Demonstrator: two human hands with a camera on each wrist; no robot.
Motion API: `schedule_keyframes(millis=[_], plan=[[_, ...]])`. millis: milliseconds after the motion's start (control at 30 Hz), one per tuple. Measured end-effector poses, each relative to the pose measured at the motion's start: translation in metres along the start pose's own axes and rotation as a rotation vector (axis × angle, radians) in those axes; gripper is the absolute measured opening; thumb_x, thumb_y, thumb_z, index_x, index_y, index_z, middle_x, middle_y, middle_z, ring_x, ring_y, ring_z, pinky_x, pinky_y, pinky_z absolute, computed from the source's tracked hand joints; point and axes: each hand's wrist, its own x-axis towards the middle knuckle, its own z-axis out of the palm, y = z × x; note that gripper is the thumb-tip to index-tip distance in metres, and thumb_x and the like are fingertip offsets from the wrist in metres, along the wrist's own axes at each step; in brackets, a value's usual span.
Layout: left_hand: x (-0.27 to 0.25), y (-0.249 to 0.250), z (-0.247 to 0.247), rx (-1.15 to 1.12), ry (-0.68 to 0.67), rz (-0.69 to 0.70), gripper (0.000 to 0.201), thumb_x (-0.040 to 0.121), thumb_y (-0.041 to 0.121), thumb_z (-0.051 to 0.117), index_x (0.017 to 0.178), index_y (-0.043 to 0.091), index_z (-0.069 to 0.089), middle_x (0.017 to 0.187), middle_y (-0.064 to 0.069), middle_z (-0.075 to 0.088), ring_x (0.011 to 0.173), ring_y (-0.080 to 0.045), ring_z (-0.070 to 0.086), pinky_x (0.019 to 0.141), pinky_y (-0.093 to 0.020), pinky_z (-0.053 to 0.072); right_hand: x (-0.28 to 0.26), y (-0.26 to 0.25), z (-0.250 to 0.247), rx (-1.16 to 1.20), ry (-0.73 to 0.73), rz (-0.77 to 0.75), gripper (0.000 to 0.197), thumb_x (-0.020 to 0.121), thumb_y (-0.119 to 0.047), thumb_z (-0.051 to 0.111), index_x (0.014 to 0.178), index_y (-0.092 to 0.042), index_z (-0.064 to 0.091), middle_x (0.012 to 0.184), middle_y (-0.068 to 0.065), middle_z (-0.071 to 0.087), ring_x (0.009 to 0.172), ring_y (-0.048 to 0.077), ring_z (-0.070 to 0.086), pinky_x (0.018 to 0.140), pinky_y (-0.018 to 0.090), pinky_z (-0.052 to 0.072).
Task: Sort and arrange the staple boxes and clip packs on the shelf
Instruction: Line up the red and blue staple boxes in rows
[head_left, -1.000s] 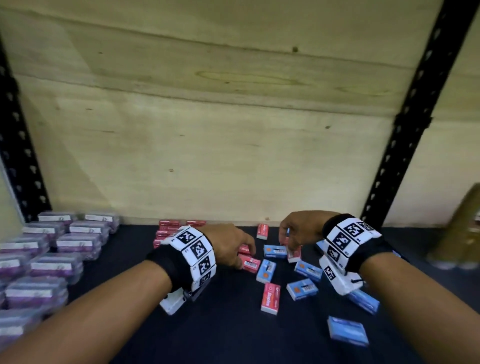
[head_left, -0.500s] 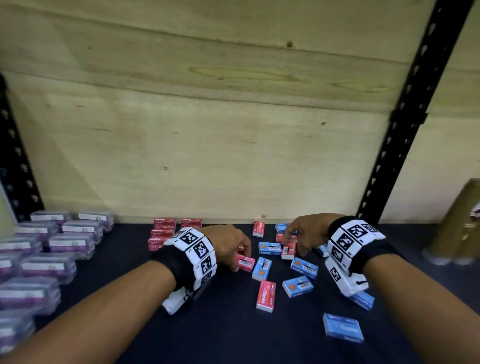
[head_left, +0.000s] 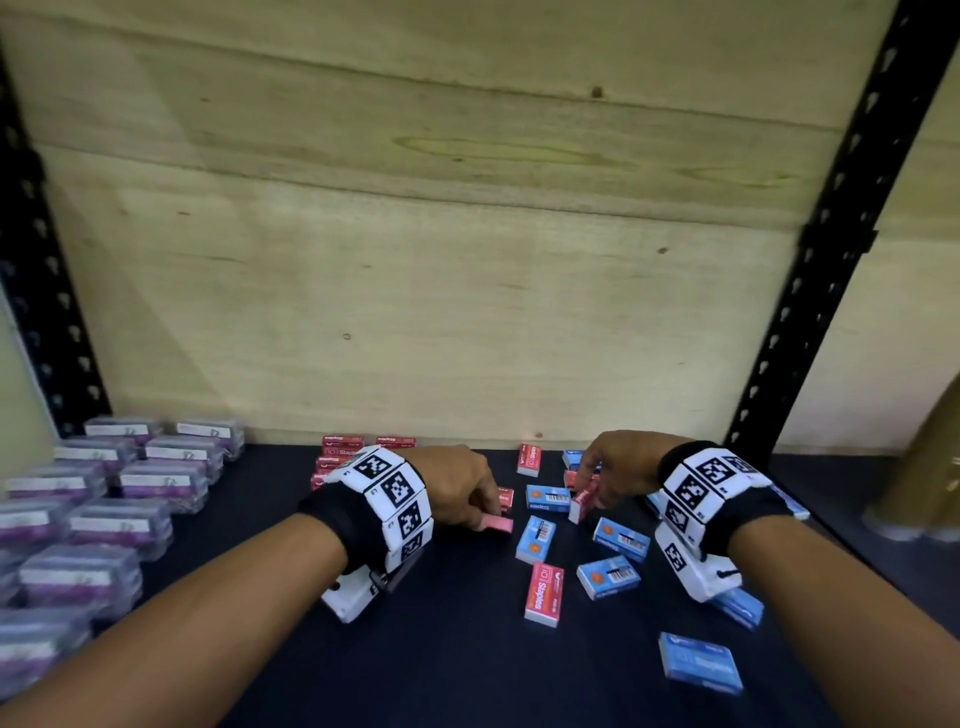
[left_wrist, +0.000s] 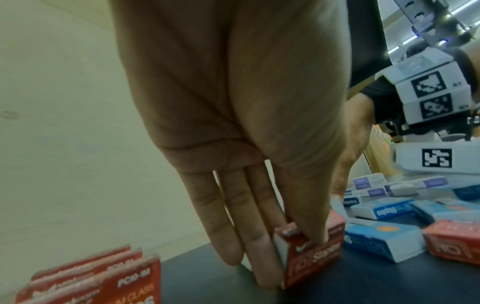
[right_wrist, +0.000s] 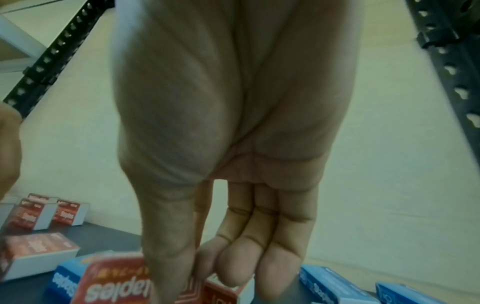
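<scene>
L hand is down on the dark shelf, grip closed on a red staple box: thumb on one side, fingers on the other, box standing on its long edge & touching the shelf. In the head view only its pink end pokes out past the fingers.

R hand sits further back & right, grip closed on another red staple box, tilted, pinched between thumb & fingertips. R wrist view is blurry, box label reads upside-down there.

Between & in front of the hands: loose blue staple boxes lying at mixed angles, one red box flat w/ label up near front centre, one blue box alone nearer the shelf edge. A single red box lies near the back wall.

Behind the L wrist, a tidy group of red boxes against the plywood back panel. Far L: clear clip packs w/ purple contents, in rows. Black perforated uprights at both sides. Brownish blurred object far R, can't tell what.
</scene>
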Motion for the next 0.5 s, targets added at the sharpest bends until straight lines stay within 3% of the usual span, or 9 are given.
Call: schedule_keyframes(millis=[167,300,500], plan=[[-0.0035,0.0007,-0.0021,0.002,-0.005,-0.034,0.03,0.099,0.027,0.054,0.128,0.019,0.062,0.107,0.004,0.069,0.086,-0.007,0.056,0.082,-0.023,0.041,0.0044,-0.0025,0.0008,-0.073,0.014,-0.008,0.031,0.088,-0.024,0.072,0.119,-0.025,0.069,0.113,-0.005,0.06,0.101,0.013,0.052,0.094,0.03,0.044],[-0.0026,-0.0005,-0.0011,0.005,-0.025,-0.04,0.031,0.1,0.028,0.052,0.127,0.017,0.062,0.101,0.003,0.071,0.082,-0.007,0.059,0.081,-0.022,0.042,0.0063,-0.0004,0.0007,-0.074,0.023,-0.007,0.03,0.086,-0.028,0.075,0.115,-0.024,0.071,0.105,-0.007,0.058,0.102,0.015,0.054,0.096,0.033,0.046],[-0.0034,-0.0014,0.0002,0.016,-0.026,-0.043,0.033,0.101,0.03,0.051,0.13,0.018,0.06,0.099,0.004,0.07,0.084,-0.007,0.061,0.084,-0.023,0.044,0.005,-0.0009,0.0011,-0.081,0.028,-0.012,0.029,0.086,-0.028,0.074,0.115,-0.025,0.07,0.104,-0.008,0.057,0.099,0.014,0.053,0.089,0.028,0.043]])
